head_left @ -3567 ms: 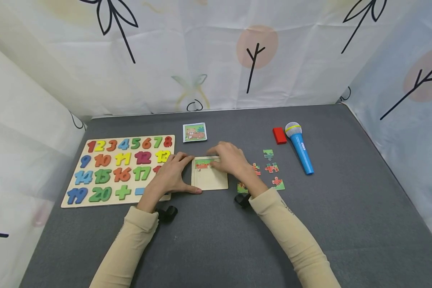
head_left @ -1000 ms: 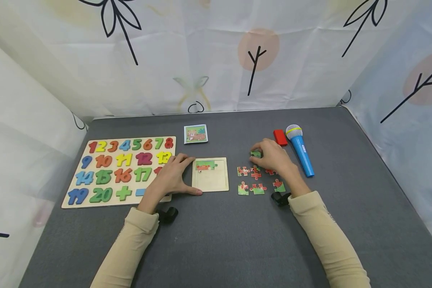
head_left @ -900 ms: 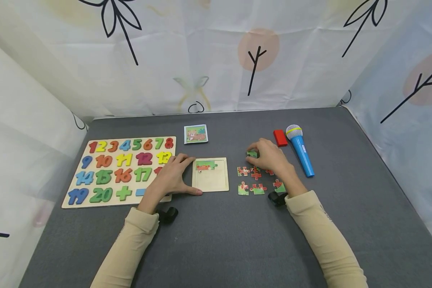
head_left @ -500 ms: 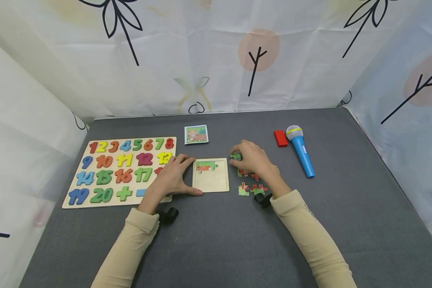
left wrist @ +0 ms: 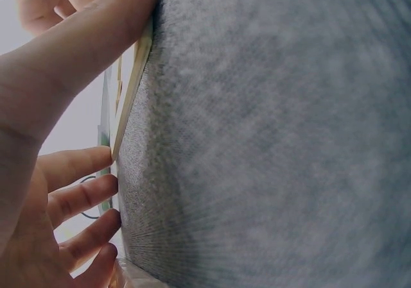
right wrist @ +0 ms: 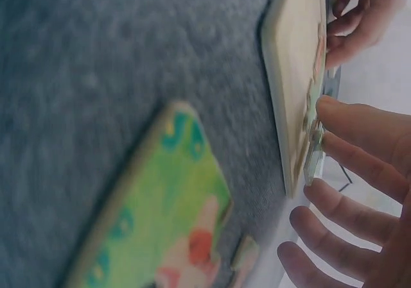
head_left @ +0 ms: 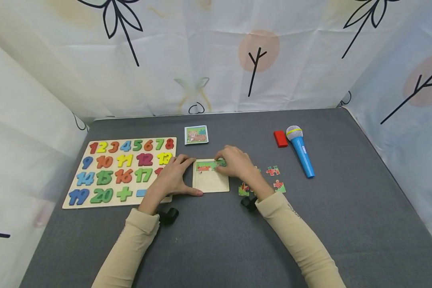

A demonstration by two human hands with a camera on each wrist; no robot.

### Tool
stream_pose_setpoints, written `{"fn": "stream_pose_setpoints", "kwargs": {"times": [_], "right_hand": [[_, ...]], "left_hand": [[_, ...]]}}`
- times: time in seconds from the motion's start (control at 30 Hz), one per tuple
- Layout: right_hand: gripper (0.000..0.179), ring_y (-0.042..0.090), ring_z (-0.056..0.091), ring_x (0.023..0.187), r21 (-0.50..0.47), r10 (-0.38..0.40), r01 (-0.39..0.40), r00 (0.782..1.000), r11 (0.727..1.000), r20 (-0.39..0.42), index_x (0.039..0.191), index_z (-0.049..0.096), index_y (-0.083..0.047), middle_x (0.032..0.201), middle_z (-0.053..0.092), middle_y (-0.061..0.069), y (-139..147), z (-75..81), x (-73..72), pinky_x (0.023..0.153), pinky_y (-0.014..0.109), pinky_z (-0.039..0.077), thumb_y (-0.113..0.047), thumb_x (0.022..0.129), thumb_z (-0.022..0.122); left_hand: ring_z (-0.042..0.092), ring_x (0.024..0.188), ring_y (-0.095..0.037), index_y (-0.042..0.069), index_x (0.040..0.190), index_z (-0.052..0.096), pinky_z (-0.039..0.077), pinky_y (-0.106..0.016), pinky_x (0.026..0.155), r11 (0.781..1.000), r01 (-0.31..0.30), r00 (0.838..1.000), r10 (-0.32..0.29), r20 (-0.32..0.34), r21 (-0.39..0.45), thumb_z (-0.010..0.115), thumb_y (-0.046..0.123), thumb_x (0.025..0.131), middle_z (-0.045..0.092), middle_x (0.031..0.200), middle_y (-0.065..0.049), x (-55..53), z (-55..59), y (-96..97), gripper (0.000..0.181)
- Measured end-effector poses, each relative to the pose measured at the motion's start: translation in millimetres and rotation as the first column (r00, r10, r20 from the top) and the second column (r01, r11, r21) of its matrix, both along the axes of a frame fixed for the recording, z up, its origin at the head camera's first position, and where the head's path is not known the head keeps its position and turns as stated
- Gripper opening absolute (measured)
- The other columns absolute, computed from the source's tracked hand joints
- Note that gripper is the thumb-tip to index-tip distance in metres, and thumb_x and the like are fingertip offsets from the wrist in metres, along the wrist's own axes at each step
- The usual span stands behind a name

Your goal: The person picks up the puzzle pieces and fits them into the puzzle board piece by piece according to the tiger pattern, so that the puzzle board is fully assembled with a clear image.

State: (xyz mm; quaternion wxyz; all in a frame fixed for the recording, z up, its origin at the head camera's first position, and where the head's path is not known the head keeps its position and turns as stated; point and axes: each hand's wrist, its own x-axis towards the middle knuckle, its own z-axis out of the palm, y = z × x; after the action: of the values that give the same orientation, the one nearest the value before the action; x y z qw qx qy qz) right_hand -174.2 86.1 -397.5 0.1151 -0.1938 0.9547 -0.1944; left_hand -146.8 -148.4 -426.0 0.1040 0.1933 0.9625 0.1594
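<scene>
A square wooden puzzle tray (head_left: 211, 184) lies on the table, with joined green-and-red pieces (head_left: 203, 166) along its far side. At the tray's left edge, my left hand (head_left: 170, 176) touches it, thumb at the near corner and fingers at the far one, fairly straight. My right hand (head_left: 236, 163) pinches a green puzzle piece (head_left: 221, 162) between thumb and forefinger at the tray's far right corner. In the right wrist view the puzzle piece (right wrist: 313, 152) is tilted at the tray's rim, beside the laid pieces. Several loose puzzle pieces (head_left: 273, 171) lie right of the tray, some hidden under the right forearm.
A number board (head_left: 109, 205) lies left of the tray, partly behind my left hand. Behind the tray is a small picture card (head_left: 196, 135). Farther right are a red block (head_left: 281, 139) and a blue toy microphone (head_left: 301, 154). Cloth with drawings hangs around the grey table (head_left: 209, 248).
My right hand has taken the green puzzle piece from the loose ones and carried it left to the tray's far right corner. My left hand keeps its place at the tray.
</scene>
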Motion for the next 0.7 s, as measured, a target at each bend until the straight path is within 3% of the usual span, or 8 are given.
{"fn": "stream_pose_setpoints", "kwargs": {"times": [0.17,0.43,0.7], "right_hand": [[0.034,0.030,0.065,0.116,0.008,0.005,-0.005,1.000,1.000,0.009,0.123,0.075,-0.014,0.126,0.068,0.010,-2.5,-3.8,0.4,0.091,0.052,0.057,-0.030,0.092,0.077],[0.031,0.025,0.066,0.103,0.013,-0.002,0.002,1.000,1.000,-0.008,0.119,0.077,-0.013,0.118,0.070,0.010,-2.2,-3.2,1.7,0.083,0.046,0.058,-0.028,0.092,0.078],[0.027,0.028,0.067,0.111,-0.012,-0.023,0.023,1.000,1.000,-0.007,0.115,0.079,-0.012,0.120,0.071,0.010,-4.0,-5.0,2.1,0.088,0.051,0.059,-0.023,0.091,0.079]], "left_hand": [[0.046,0.133,-0.039,0.010,0.152,0.048,0.046,-0.057,0.110,1.000,0.000,1.000,0.000,-0.003,0.002,0.087,0.069,0.062,0.048,0.149,-0.017,0.2,-0.2,0.0,0.115],[0.046,0.133,-0.039,0.010,0.152,0.048,0.046,-0.057,0.110,1.000,-0.002,1.000,0.002,-0.001,0.000,0.087,0.069,0.062,0.048,0.149,-0.016,-0.4,-1.4,-0.6,0.115],[0.046,0.133,-0.038,0.010,0.152,0.048,0.047,-0.055,0.110,1.000,-0.004,1.000,0.004,-0.001,0.005,0.088,0.069,0.062,0.048,0.148,-0.016,-0.4,0.1,0.0,0.115]]}}
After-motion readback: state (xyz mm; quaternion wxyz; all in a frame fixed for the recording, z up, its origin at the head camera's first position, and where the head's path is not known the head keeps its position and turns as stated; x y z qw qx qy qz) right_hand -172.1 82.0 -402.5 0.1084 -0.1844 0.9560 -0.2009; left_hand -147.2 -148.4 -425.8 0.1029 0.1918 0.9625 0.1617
